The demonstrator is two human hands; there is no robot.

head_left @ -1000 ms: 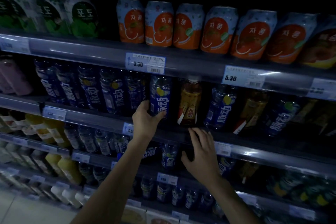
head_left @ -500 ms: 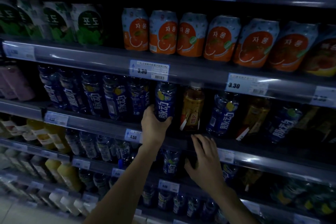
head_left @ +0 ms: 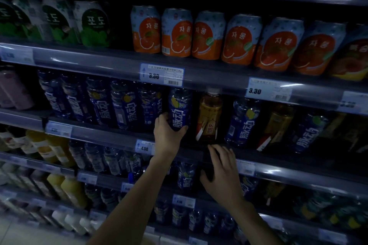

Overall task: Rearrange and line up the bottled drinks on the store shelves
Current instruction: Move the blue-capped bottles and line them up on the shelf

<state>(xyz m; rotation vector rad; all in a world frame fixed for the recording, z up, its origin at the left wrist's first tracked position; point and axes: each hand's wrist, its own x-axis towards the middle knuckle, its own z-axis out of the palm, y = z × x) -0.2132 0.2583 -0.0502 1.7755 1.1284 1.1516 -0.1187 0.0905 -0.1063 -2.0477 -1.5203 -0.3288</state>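
A row of dark blue bottled drinks [head_left: 123,105] stands on the second shelf [head_left: 111,135]. My left hand [head_left: 168,135] grips the base of one blue bottle [head_left: 179,107] at the row's right end. Right beside it stands an amber tea bottle [head_left: 209,117], then another blue bottle [head_left: 242,123], a leaning amber bottle [head_left: 275,125] and a tilted blue bottle [head_left: 307,131]. My right hand [head_left: 221,169] hovers with fingers spread just below the amber tea bottle, at the shelf's front edge, holding nothing.
Orange cans [head_left: 209,34] and green cans [head_left: 93,24] fill the shelf above. Price tags [head_left: 161,74] line the shelf rails. Lower shelves hold yellow juice bottles [head_left: 57,153] and more blue bottles [head_left: 185,177]. The store is dim.
My left hand has closed more firmly around the blue bottle's base. My right hand has risen slightly toward the amber tea bottle. The view has shifted downward.
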